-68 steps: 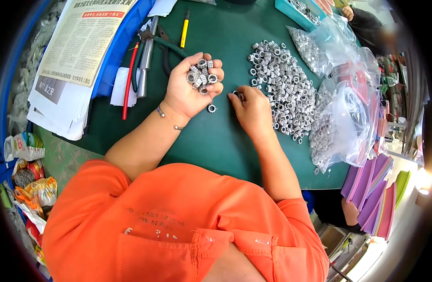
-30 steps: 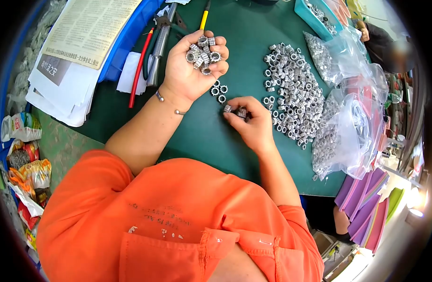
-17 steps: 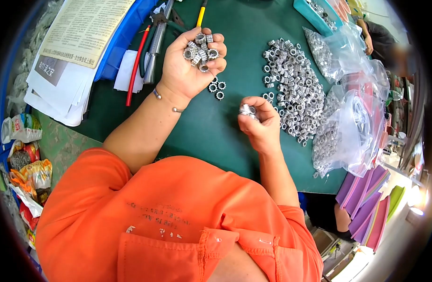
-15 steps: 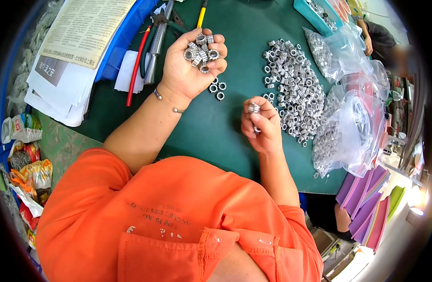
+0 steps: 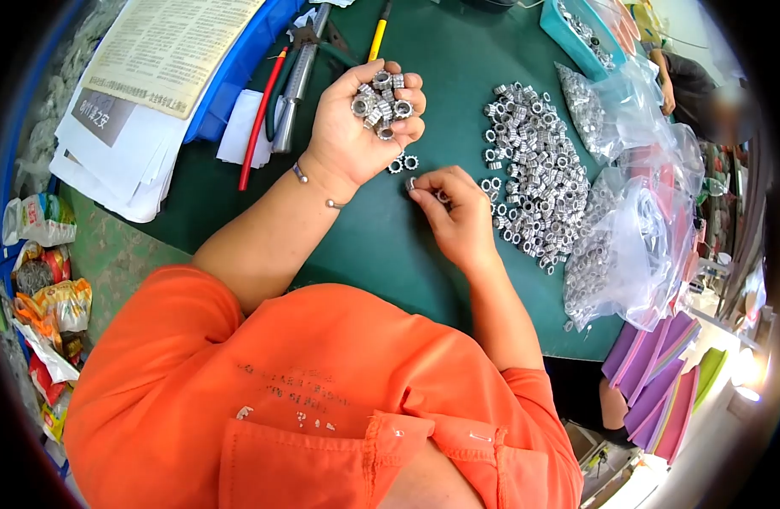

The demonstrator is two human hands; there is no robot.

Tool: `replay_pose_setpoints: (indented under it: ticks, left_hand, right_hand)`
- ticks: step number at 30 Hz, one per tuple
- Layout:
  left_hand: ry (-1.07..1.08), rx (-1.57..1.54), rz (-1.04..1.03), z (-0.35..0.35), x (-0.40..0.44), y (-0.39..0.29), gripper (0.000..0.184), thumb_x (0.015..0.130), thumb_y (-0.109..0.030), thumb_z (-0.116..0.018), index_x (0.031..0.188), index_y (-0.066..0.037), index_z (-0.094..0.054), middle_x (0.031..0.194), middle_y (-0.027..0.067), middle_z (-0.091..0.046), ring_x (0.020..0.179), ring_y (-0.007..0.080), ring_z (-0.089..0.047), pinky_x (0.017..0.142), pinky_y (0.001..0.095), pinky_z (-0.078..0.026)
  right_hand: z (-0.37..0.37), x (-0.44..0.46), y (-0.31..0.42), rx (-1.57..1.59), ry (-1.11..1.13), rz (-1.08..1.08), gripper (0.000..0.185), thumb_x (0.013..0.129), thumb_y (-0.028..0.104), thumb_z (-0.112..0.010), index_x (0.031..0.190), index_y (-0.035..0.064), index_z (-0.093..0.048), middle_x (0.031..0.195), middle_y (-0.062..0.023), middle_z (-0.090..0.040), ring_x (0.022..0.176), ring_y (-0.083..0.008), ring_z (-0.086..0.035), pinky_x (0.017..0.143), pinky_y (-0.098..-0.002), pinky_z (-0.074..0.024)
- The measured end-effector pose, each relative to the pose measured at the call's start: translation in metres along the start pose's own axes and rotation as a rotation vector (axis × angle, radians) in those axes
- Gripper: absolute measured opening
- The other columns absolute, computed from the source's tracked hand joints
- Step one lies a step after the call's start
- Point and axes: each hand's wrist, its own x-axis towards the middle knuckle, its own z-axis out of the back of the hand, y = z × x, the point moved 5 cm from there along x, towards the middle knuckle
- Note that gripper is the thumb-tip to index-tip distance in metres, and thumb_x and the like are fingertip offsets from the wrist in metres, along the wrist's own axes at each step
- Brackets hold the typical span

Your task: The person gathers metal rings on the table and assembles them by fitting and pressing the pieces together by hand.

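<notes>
In the left hand (image 5: 360,140), whose palm is turned upward and whose fingers are curled, a heap of small metal rings (image 5: 380,106) with toothed edges is held. Around the left wrist a thin bracelet (image 5: 300,173) is worn. By the right hand (image 5: 458,216) a single ring (image 5: 411,183) is pinched between the thumb and the index finger, just above the green table (image 5: 364,246); at least one more ring (image 5: 443,196) is kept under the curled fingers, but how many are hidden there cannot be told. Between the two hands, a few loose rings (image 5: 410,162) are laid on the table, partly covered by the left hand.

To the right of the right hand, a large pile of rings (image 5: 543,182) is spread, and beyond it more rings are contained in clear plastic bags (image 5: 640,246). Behind the bags a teal bin (image 5: 562,38) with metal pieces is placed. On the left side, a red pencil (image 5: 263,119), a metal rod (image 5: 298,93), pliers (image 5: 305,36) and a yellow marker (image 5: 378,38) are found near a blue tray (image 5: 210,114), over which a newspaper (image 5: 173,51) is laid.
</notes>
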Motion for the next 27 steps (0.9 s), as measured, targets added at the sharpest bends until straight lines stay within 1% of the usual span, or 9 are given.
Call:
replay_pose_setpoints:
  ticks: [5, 9, 13, 15, 16, 18, 20, 24, 27]
  left_hand:
    - [-0.012, -0.014, 0.014, 0.002, 0.001, 0.006, 0.014, 0.088, -0.015, -0.05, 0.094, -0.003, -0.053, 0.091, 0.0117, -0.052, 0.08, 0.0194, -0.053, 0.058, 0.0308, -0.042]
    - [-0.007, -0.029, 0.04, 0.001, 0.0, 0.004, 0.017, 0.091, -0.016, -0.048, 0.098, 0.0, -0.051, 0.097, 0.011, -0.049, 0.086, 0.0195, -0.05, 0.06, 0.0294, -0.041]
    - [0.029, -0.043, 0.084, 0.003, 0.001, 0.002, 0.014, 0.091, -0.015, -0.046, 0.094, -0.002, -0.05, 0.092, 0.0069, -0.044, 0.081, 0.0163, -0.048, 0.056, 0.0285, -0.037]
    - [0.041, -0.04, 0.088, 0.0, 0.002, 0.004, 0.012, 0.091, -0.015, -0.046, 0.094, -0.003, -0.049, 0.091, 0.006, -0.043, 0.081, 0.0155, -0.047, 0.056, 0.0279, -0.036]
    - [0.042, -0.036, 0.085, -0.001, 0.0, 0.003, 0.01, 0.092, -0.014, -0.045, 0.095, -0.005, -0.047, 0.09, 0.0051, -0.041, 0.08, 0.0147, -0.046, 0.057, 0.0274, -0.034]
    - [0.02, -0.023, 0.076, -0.001, 0.002, 0.003, 0.011, 0.09, -0.015, -0.048, 0.094, -0.004, -0.049, 0.09, 0.0054, -0.043, 0.08, 0.0151, -0.047, 0.055, 0.0276, -0.034]
    - [0.008, -0.026, 0.048, 0.001, 0.003, 0.001, 0.013, 0.09, -0.017, -0.049, 0.093, -0.004, -0.049, 0.089, 0.0054, -0.044, 0.079, 0.0155, -0.047, 0.055, 0.0274, -0.034]
    - [0.018, -0.037, 0.029, 0.002, 0.004, -0.004, 0.014, 0.088, -0.019, -0.052, 0.087, -0.005, -0.055, 0.09, 0.0088, -0.053, 0.077, 0.0174, -0.053, 0.052, 0.0285, -0.038]
    - [0.023, -0.02, 0.007, 0.001, 0.003, -0.007, 0.016, 0.09, -0.019, -0.048, 0.089, -0.004, -0.053, 0.091, 0.0072, -0.047, 0.079, 0.0162, -0.049, 0.054, 0.0273, -0.037]
  right_hand:
    - [0.056, -0.031, -0.021, 0.69, -0.191, -0.331, 0.005, 0.084, 0.007, -0.064, 0.085, 0.0051, -0.059, 0.065, 0.0047, -0.051, 0.056, -0.0026, -0.045, 0.049, -0.0175, -0.0349]
    - [0.212, -0.062, -0.013, -0.188, -0.908, -0.292, 0.012, 0.083, 0.014, -0.065, 0.082, 0.0026, -0.063, 0.068, -0.0008, -0.057, 0.06, -0.0063, -0.05, 0.053, -0.0211, -0.0403]
    - [0.342, -0.098, -0.03, -0.687, -1.222, -0.046, 0.02, 0.082, 0.019, -0.063, 0.085, -0.0003, -0.064, 0.07, -0.0077, -0.063, 0.059, -0.0127, -0.057, 0.056, -0.0264, -0.0463]
    - [0.363, -0.093, -0.054, -0.972, -0.902, -0.343, 0.027, 0.08, 0.024, -0.06, 0.086, -0.0022, -0.064, 0.072, -0.0133, -0.064, 0.061, -0.0187, -0.062, 0.058, -0.0302, -0.0487]
    - [0.364, -0.097, -0.079, -0.639, -0.659, -0.801, 0.032, 0.077, 0.027, -0.058, 0.087, -0.002, -0.065, 0.075, -0.0163, -0.064, 0.069, -0.0248, -0.064, 0.066, -0.0332, -0.0501]
    - [0.358, -0.095, -0.087, -0.8, -0.331, -0.919, 0.032, 0.078, 0.028, -0.059, 0.092, -0.0008, -0.065, 0.079, -0.0158, -0.065, 0.073, -0.0247, -0.064, 0.069, -0.0333, -0.0499]
    - [0.362, -0.087, -0.087, -1.182, -0.49, -0.397, 0.026, 0.081, 0.023, -0.059, 0.094, 0.0004, -0.064, 0.082, -0.0135, -0.065, 0.073, -0.022, -0.063, 0.067, -0.0324, -0.0498]
    - [0.219, -0.03, 0.004, -0.632, -0.621, 0.009, 0.015, 0.083, 0.006, -0.058, 0.095, 0.0022, -0.064, 0.083, -0.0096, -0.065, 0.073, -0.0188, -0.062, 0.066, -0.0302, -0.0491]
    - [0.082, 0.0, 0.024, -0.298, -0.002, 0.138, 0.017, 0.077, -0.002, -0.06, 0.093, 0.0011, -0.062, 0.085, -0.0122, -0.058, 0.079, -0.0263, -0.058, 0.071, -0.0319, -0.0478]
